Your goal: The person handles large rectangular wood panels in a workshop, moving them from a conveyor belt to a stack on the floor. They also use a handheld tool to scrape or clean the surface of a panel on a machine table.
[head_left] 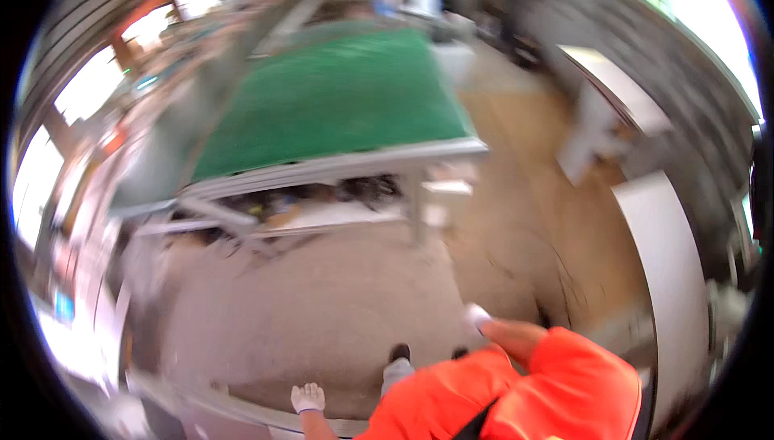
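My left hand (308,398), in a white glove with a blue cuff edge, is low in the view near a pale edge (250,410). Its short-looking fingers point away from me, slightly apart, and nothing shows in them. Whether it touches that edge I cannot tell. My right hand (476,316), also white-gloved, is out in front of my orange top (451,388). Motion smears its fingers, and no held thing can be made out. Beyond both hands, apart from them, stands a table with a green top (339,101) and a light frame.
Under the green table a shelf (334,216) bears dark, jumbled items. White panels (669,255) stand along the right side by a grey wall (645,77). Brownish floor (524,230) runs between table and panels. A blurred long bench with clutter (89,222) lies at left.
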The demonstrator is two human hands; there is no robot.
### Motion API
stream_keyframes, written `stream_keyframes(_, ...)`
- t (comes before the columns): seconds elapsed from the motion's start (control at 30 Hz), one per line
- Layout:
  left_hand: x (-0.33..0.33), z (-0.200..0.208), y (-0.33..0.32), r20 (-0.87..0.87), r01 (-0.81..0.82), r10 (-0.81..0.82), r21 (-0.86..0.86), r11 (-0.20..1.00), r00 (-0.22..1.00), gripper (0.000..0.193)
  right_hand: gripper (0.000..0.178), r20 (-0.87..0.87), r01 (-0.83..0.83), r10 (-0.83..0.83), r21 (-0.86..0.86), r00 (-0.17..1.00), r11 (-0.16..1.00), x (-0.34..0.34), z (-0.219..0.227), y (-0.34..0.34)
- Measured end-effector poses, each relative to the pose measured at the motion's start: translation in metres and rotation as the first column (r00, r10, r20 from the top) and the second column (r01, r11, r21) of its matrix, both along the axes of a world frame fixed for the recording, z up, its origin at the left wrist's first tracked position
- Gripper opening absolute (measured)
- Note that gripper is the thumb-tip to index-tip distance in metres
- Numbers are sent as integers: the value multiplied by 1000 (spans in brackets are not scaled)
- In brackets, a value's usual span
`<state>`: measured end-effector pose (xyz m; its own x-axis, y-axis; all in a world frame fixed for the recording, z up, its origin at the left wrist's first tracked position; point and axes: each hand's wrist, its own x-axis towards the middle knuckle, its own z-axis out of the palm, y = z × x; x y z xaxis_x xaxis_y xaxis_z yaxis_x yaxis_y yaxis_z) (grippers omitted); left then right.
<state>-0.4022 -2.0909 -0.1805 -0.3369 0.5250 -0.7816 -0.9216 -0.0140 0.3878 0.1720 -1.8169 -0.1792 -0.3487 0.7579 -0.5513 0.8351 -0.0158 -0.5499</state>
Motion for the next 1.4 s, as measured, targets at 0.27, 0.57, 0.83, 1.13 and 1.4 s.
stream_keyframes(0.27, 91, -17, 238, -25, 697, -752, -358, 621, 658, 73, 50, -119, 540, -547, -83, 829, 837, -1, 93, -82)
stream_keyframes(0.57, 355, -29, 445, -201, 855, -967, -518, -31, -157, 51, 41, 117, 997, -993, -82, 13, 4, 156, 69, -228)
stream_keyframes(0.83, 599, -116, 468, -227, 652, -714, -643, -401, -662, 39, 43, 169, 996, -982, -59, 80, 71, 226, -38, -225)
stream_keyframes(1.13, 887, -311, 438, -309, 37, 501, -876, -481, -808, 40, 89, 278, 992, -959, -100, -50, -81, 200, -142, -207)
stream_keyframes(1.4, 1029, -547, 375, -190, -137, 944, -963, -233, -270, 52, 94, 345, 780, -768, -138, -540, -610, 144, -165, -182)
